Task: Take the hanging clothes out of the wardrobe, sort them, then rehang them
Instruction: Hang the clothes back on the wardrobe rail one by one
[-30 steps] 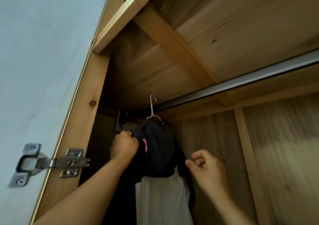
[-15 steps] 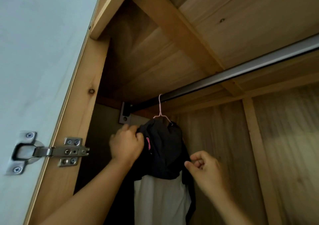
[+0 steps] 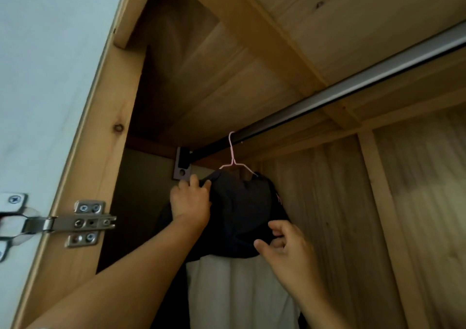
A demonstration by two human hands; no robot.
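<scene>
Dark cloth of the garment (image 3: 239, 210) hid most of the pink wire hanger (image 3: 233, 157), hooked on the metal rail (image 3: 340, 96). The left hand (image 3: 191, 202) gripped its left shoulder; the right hand (image 3: 285, 248) pinched its lower hem. White fabric (image 3: 234, 293) hung below, cut off.

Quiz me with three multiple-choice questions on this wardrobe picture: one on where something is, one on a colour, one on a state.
1. Where does the hanger hang?
A. near the left end of the rail
B. on the door hinge
C. on the floor

2. What colour is the hanger?
A. green
B. pink
C. black

3. What is the left hand doing?
A. hanging idle
B. turning a screw
C. gripping the dark garment

Answers: 1 A, its hook loops over the rail by the bracket. 2 B, the wire is pale pink. 3 C, the fingers curl round the cloth.
</scene>
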